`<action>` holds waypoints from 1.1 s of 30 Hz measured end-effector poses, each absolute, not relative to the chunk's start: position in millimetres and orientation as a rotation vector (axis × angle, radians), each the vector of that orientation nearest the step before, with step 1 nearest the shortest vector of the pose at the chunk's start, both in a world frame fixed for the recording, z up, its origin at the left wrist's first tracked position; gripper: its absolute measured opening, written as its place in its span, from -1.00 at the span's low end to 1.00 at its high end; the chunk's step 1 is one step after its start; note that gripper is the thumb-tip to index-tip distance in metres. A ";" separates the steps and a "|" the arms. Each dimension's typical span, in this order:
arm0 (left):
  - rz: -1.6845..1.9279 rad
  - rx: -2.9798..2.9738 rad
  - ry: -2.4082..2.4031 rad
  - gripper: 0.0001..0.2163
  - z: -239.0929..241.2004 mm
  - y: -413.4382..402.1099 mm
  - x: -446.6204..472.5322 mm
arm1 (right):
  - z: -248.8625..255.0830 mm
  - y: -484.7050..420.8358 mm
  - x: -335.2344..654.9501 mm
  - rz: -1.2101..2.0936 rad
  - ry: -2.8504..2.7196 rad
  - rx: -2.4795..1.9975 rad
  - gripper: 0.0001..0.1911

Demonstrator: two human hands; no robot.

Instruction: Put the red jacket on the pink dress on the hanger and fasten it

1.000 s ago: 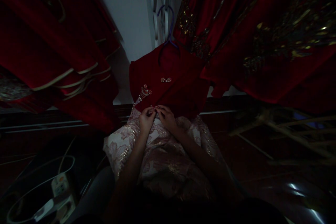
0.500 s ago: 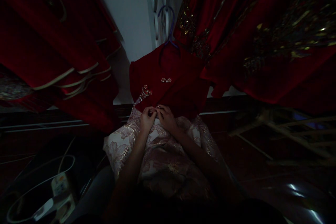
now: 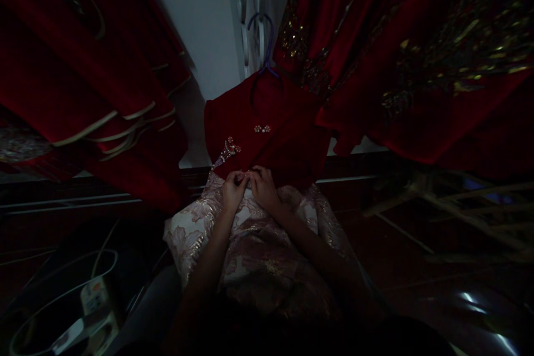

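Observation:
A red garment (image 3: pixel 292 128) hangs from a purple hanger (image 3: pixel 269 47) and drapes toward me, with a small pearl ornament (image 3: pixel 262 129) on its front. A beaded trim piece (image 3: pixel 228 149) lies on its left side. At the lower edge, my left hand (image 3: pixel 234 188) is closed in a pinch, thumb against fingers. Close against it, my right hand (image 3: pixel 262 186) also has its fingers bent together at the same spot. Whatever is between the fingertips is too small and dark to make out. Pale floral brocade fabric (image 3: pixel 267 256) covers my lap beneath both forearms.
Red garments with light edging (image 3: pixel 104 117) hang at left, and red gowns with gold sequins (image 3: pixel 450 67) at right. A wooden rack (image 3: pixel 417 194) stands low on the right. A power strip (image 3: pixel 97 300) with a white cable lies at lower left.
The hanger and red garment appear shifted very slightly left in view. My right fingers have moved a little; both hands remain together at the garment's lower edge.

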State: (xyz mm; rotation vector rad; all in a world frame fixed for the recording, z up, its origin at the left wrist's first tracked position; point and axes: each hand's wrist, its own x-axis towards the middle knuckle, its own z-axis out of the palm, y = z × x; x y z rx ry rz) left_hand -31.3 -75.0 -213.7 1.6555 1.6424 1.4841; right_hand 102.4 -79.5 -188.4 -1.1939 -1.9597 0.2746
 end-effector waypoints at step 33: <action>1.872 1.715 1.818 -0.82 -192.0 -88.4 -26.4 | -192.6 -83.9 110.2 0.038 -1.567 -1.009 -0.86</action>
